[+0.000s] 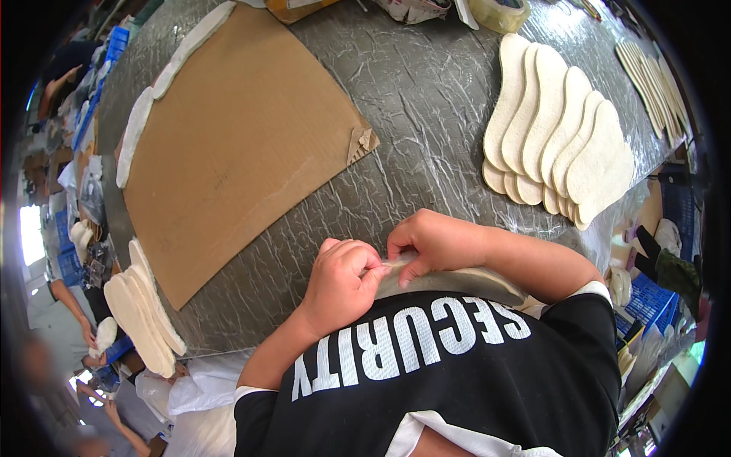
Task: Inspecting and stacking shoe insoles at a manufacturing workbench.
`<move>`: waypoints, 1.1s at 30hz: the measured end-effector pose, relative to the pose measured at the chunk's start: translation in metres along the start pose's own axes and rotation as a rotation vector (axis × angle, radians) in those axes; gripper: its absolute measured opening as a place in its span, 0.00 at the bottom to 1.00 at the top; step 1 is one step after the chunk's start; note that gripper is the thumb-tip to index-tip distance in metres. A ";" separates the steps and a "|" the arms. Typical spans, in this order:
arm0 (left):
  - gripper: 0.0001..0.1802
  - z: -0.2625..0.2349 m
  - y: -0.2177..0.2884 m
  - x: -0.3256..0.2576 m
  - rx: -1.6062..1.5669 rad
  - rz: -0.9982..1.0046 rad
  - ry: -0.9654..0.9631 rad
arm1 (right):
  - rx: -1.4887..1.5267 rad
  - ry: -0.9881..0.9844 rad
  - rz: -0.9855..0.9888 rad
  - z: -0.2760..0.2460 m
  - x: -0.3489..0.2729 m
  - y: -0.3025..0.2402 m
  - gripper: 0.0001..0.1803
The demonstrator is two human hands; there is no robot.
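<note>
Close to my body at the table's near edge, my left hand (pixel 344 280) and my right hand (pixel 438 242) meet, fingertips almost touching. Between them is a pale, flat, curved piece that looks like an insole (pixel 487 283), partly hidden by my right forearm and my shirt. Thumb and fingers of my left hand pinch its left end. The fingers of my right hand are curled, with the thumb on the piece's upper edge. Further right, a fanned stack of cream fleece insoles (pixel 544 126) lies on the table.
A brown cardboard sheet (pixel 236 145) covers the left of the plastic-wrapped table (pixel 411 99), with white insoles (pixel 173 65) along its far-left edge. More insoles (pixel 141 316) overhang the left corner. A tape roll (pixel 499 14) sits at the back. Other people work at left.
</note>
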State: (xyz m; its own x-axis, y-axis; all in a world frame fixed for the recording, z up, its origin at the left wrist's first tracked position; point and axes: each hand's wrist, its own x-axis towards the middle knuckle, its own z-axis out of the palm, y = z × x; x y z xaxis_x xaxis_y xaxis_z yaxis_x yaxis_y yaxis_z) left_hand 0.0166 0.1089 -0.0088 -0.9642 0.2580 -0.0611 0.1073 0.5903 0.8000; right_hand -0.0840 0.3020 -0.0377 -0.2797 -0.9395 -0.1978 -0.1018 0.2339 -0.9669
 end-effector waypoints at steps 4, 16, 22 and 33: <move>0.10 0.003 -0.005 -0.003 -0.114 -0.059 0.022 | 0.093 -0.025 0.077 -0.001 0.004 -0.001 0.13; 0.23 -0.014 -0.008 -0.007 -0.085 -0.043 -0.040 | 0.096 0.013 -0.026 0.006 0.005 0.004 0.08; 0.13 -0.021 -0.010 0.000 -0.086 0.033 -0.140 | 0.051 -0.041 0.024 0.003 0.006 -0.002 0.08; 0.05 -0.028 -0.025 0.007 -0.428 -0.262 -0.356 | -0.040 -0.044 0.087 -0.001 0.008 -0.022 0.14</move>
State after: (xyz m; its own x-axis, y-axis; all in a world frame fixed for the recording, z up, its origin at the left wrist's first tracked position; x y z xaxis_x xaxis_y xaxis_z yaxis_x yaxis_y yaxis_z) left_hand 0.0000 0.0746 -0.0123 -0.7974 0.4286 -0.4248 -0.3007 0.3282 0.8955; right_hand -0.0852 0.2895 -0.0181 -0.2474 -0.9250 -0.2883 -0.1171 0.3239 -0.9388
